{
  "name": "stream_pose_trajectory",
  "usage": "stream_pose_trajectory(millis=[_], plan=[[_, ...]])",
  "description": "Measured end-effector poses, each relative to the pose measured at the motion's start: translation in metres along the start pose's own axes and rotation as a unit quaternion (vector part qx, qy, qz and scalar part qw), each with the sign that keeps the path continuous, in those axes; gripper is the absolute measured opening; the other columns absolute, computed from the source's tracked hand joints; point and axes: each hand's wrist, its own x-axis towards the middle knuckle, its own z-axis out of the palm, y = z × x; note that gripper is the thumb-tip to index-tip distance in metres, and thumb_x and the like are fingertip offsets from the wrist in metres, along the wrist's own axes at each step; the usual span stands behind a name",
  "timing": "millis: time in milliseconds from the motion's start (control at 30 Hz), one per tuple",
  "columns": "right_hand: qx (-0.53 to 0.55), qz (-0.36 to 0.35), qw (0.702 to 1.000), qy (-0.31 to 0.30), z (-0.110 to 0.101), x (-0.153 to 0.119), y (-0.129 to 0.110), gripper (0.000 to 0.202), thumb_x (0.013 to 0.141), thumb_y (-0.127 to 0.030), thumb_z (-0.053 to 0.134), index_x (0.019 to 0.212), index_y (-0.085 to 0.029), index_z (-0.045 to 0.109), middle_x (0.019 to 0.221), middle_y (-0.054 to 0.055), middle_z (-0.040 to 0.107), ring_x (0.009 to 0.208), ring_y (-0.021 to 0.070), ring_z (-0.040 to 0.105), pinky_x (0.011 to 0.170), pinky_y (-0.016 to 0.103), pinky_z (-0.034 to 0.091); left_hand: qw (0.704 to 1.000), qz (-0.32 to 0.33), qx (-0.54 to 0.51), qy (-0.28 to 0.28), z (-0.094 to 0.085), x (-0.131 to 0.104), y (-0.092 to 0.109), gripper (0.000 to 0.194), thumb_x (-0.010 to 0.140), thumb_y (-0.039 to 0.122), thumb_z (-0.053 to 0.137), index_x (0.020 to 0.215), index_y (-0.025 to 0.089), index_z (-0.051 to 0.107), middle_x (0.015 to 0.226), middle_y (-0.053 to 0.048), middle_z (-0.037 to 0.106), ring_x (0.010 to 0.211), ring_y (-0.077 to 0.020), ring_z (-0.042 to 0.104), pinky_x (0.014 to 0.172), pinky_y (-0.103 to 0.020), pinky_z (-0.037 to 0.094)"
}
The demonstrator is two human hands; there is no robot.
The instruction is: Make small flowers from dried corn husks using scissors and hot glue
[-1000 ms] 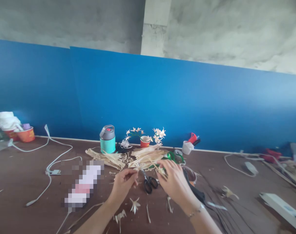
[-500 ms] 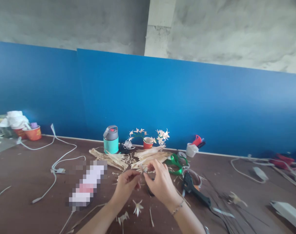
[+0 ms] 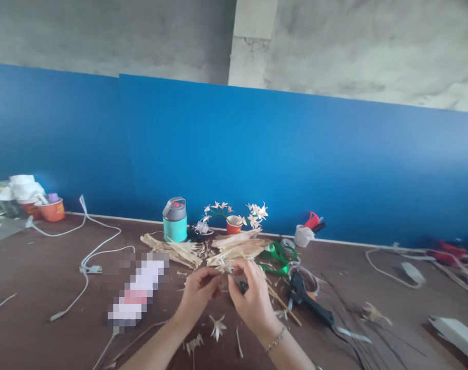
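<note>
Between my two hands is a small pale husk flower (image 3: 223, 266), its petals pointing up. My left hand (image 3: 198, 294) pinches it from below with thumb and forefinger, the other fingers curled in. On the other side my right hand (image 3: 254, 298) has its fingers bent round at the petals, thumb lower down; the exact contact is blurred. Under the right hand a dark object (image 3: 242, 285) shows in part. A finished-looking white flower (image 3: 217, 328) lies on the table below the hands, with a ragged husk piece (image 3: 194, 343) beside it.
Dry husks (image 3: 237, 247) lie behind the hands, near a red paper cup (image 3: 234, 225) with flower sprays and a turquoise flask (image 3: 175, 227). Green ribbon (image 3: 277, 259) and a black glue gun (image 3: 310, 303) are to the right. White cables (image 3: 88, 257) run at left.
My right hand has shifted slightly left and its wrist has turned, uncovering a thin stick and more of the dark object. The left hand has hardly moved.
</note>
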Motion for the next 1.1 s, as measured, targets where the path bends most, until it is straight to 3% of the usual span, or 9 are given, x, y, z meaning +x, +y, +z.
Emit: stream_pose_trajectory(millis=[100, 267, 1100], plan=[[-0.035, -0.042, 0.998, -0.002, -0.0022, -0.0005, -0.0015, 0.012, 0.079, -0.012, 0.048, 0.086, -0.021, 0.053, 0.08, 0.003, 0.058, 0.08, 0.0197, 0.053, 0.074, 0.033, 0.038, 1.0, -0.001, 0.002, -0.005, -0.0006, 0.0004, -0.0022, 0.019, 0.065, 0.034, 0.066, 0.069, 0.015, 0.065, 0.043, 0.003, 0.056, 0.043, -0.0113, 0.051, 0.05, -0.022, 0.04], [-0.051, -0.056, 0.997, -0.007, -0.0032, -0.001, -0.0016, 0.011, 0.079, -0.011, 0.049, 0.079, -0.02, 0.053, 0.078, 0.002, 0.059, 0.079, 0.0189, 0.052, 0.075, 0.033, 0.036, 1.0, 0.0, 0.005, -0.011, -0.0015, 0.0017, -0.006, 0.019, 0.066, 0.034, 0.066, 0.069, 0.015, 0.064, 0.045, 0.003, 0.056, 0.044, -0.0115, 0.052, 0.05, -0.023, 0.041], [-0.042, -0.035, 0.998, 0.014, 0.0007, -0.0021, -0.0029, 0.011, 0.076, -0.011, 0.049, 0.074, -0.021, 0.053, 0.071, 0.0, 0.061, 0.072, 0.017, 0.055, 0.076, 0.032, 0.036, 1.0, 0.019, 0.001, -0.008, -0.0013, 0.0016, -0.0049, 0.011, 0.065, 0.028, 0.065, 0.065, 0.017, 0.066, 0.045, 0.004, 0.056, 0.043, -0.011, 0.051, 0.048, -0.022, 0.042]])
